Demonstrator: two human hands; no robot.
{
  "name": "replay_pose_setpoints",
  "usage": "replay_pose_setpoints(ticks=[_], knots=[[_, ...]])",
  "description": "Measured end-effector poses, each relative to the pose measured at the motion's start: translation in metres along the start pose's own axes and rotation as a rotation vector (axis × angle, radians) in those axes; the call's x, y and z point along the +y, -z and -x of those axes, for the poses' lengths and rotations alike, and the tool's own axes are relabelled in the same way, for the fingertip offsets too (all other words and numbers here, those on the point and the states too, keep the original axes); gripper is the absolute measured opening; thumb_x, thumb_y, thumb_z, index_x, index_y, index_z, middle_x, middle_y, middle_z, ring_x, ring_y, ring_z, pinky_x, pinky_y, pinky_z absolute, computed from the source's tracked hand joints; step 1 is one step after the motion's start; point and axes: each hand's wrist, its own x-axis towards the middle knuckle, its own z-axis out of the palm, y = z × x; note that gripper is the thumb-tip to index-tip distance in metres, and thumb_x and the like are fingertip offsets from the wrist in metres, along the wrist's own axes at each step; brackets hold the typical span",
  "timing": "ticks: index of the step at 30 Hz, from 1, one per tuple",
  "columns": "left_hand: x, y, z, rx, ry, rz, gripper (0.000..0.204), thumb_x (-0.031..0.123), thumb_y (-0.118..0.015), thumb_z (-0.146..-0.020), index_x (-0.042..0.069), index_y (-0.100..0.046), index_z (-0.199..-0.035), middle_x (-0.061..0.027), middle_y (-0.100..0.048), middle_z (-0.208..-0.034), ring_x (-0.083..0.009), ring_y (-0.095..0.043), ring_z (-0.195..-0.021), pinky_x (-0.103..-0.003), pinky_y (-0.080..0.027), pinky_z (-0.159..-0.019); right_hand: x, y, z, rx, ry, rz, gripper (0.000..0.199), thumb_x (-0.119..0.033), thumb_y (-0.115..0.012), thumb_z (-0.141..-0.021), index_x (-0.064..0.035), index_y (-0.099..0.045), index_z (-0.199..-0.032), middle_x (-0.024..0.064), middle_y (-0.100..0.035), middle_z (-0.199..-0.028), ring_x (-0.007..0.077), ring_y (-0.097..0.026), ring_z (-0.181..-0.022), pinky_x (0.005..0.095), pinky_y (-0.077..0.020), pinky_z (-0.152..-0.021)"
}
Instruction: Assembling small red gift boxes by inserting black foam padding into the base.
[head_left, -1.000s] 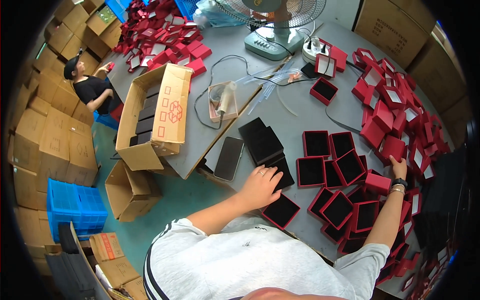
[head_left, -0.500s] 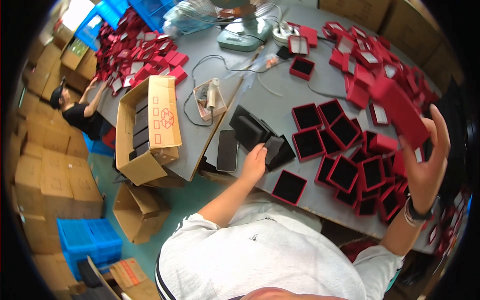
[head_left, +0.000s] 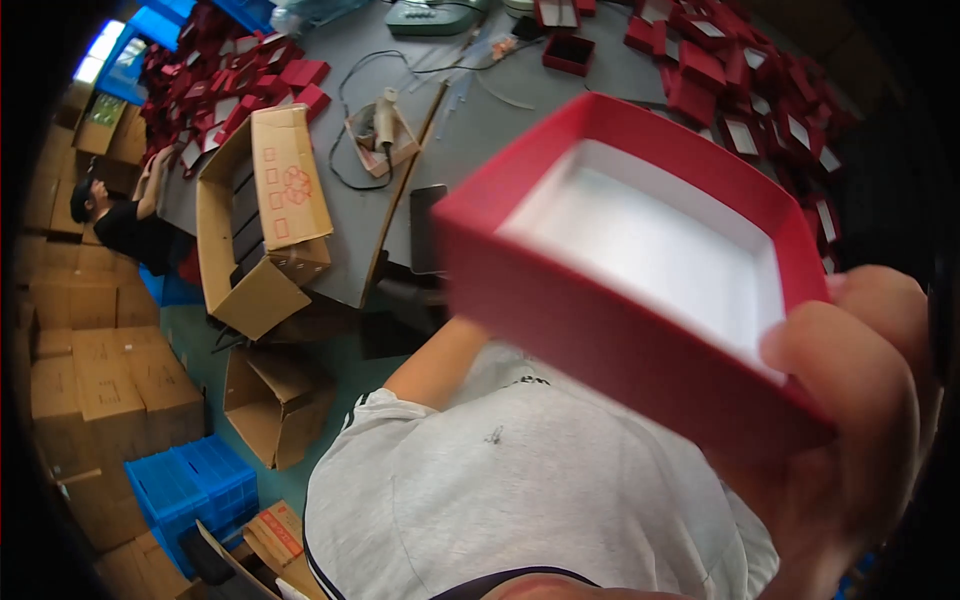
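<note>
1. Across the centre and right of the frame: an open red box [head_left: 640, 270] with a white interior, held up close to the camera and slightly blurred.
2. Orientation of the red box: its long axis slopes from upper left down to lower right; its opening is tipped toward the camera, and one long outer wall faces the lower left.
3. Right side: the right hand [head_left: 865, 395] grips the lower-right end of the red box, thumb over the rim at the white interior.
4. Lower centre: the left forearm [head_left: 435, 370] passes behind the red box, which hides the left hand; its state cannot be told.
5. Upper centre: the grey tabletop [head_left: 490, 145], bearing a dark phone [head_left: 426, 235] partly covered in view by the red box's left corner.
6. Upper left and upper right: a left pile of red boxes [head_left: 240, 85] and a right pile of red boxes [head_left: 700, 80].
7. Markings: a cardboard carton [head_left: 292, 190], left of centre, carries red outlined squares and a red emblem on its flap; the pale shirt [head_left: 500, 480] bears dark chest lettering, partly hidden.
</note>
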Motion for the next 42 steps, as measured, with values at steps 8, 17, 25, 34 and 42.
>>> replay_pose_setpoints(ticks=[8, 17, 25, 34, 42], knots=[[-0.008, 0.004, 0.072, 0.379, -0.240, 0.206, 0.044, -0.010, -0.041, -0.087, 0.001, -0.052, -0.129, -0.0236, -0.050, -0.135, -0.0360, -0.051, -0.124, -0.037, -0.038, -0.105, 0.019, -0.146, 0.011, 0.671, -0.022, -0.524, 0.047, 0.009, -0.076, -0.061, -0.0014, -0.057, -0.103, 0.0101, -0.060, -0.095, 0.0231, -0.057, -0.084, 0.0283, -0.0468, -0.065], [0.023, -0.003, 0.109, 0.156, -0.435, 0.055, 0.047, 0.002, -0.068, -0.075, 0.014, -0.063, -0.120, -0.0144, -0.048, -0.138, -0.0421, -0.044, -0.129, -0.044, -0.043, -0.103, -0.034, -0.240, 0.058, -0.025, -0.095, -0.444, 0.039, 0.012, -0.058, -0.063, 0.0002, -0.063, -0.100, 0.0162, -0.060, -0.109, 0.0397, -0.051, -0.103, 0.0436, -0.0428, -0.089], [0.034, 0.016, 0.136, 0.194, -0.317, -0.042, 0.039, 0.016, -0.072, -0.076, 0.020, -0.066, -0.115, -0.0063, -0.055, -0.123, -0.0296, -0.051, -0.117, -0.044, -0.039, -0.102, -0.044, -0.277, 0.082, 0.315, -0.006, -0.756, 0.063, 0.015, -0.061, -0.064, -0.0044, -0.050, -0.122, 0.0196, -0.053, -0.119, 0.0345, -0.053, -0.105, 0.0392, -0.0457, -0.086], [0.018, 0.047, 0.145, 0.003, -0.064, 0.467, 0.060, 0.028, -0.074, -0.075, 0.011, -0.053, -0.129, -0.0130, -0.037, -0.142, -0.0278, -0.041, -0.126, -0.039, -0.033, -0.105, -0.074, -0.259, 0.070, 0.269, 0.116, -0.406, 0.063, 0.013, -0.067, -0.059, -0.0063, -0.058, -0.118, 0.0091, -0.059, -0.092, 0.0320, -0.055, -0.094, 0.0383, -0.0478, -0.079], [0.043, 0.025, 0.157, -0.114, 0.004, 0.578, 0.126, 0.014, -0.094, -0.050, 0.009, -0.015, -0.149, -0.0147, -0.035, -0.142, -0.0289, -0.040, -0.131, -0.039, -0.036, -0.107, -0.089, -0.241, 0.094, 0.252, -0.018, -0.509, 0.063, 0.001, -0.076, -0.062, -0.0077, -0.057, -0.122, 0.0147, -0.050, -0.118, 0.0338, -0.051, -0.108, 0.0378, -0.0508, -0.083]])
